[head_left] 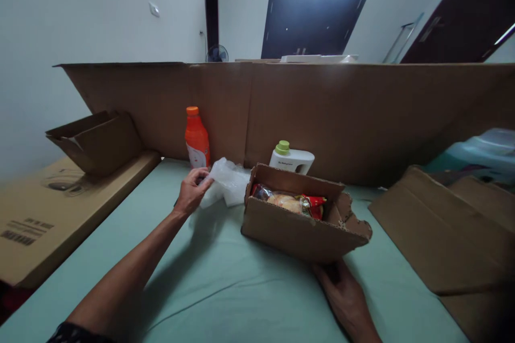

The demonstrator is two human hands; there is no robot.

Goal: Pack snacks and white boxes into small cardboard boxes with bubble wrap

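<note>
My left hand (192, 191) pinches the edge of a crumpled piece of clear plastic wrap (230, 182), which spreads to the right toward the box. An open cardboard box (293, 230) with torn flaps at its right end sits in front of me. Inside it lie packaged items, among them a red-and-gold packet (313, 206) and a pale, clear-wrapped item (285, 202). At the box's near lower edge is my right hand (346, 295), holding it from below; some fingertips are hidden under the cardboard. Just beyond my left hand stands an orange bottle (197, 139).
Behind the box is a white bottle with a green cap (291, 158). A tall cardboard panel (341, 118) closes off the back. To the left, a small carton (96, 142) rests on a large flat box (36, 214). Folded cardboard (446, 230) and a blue-green container (478, 153) lie right.
</note>
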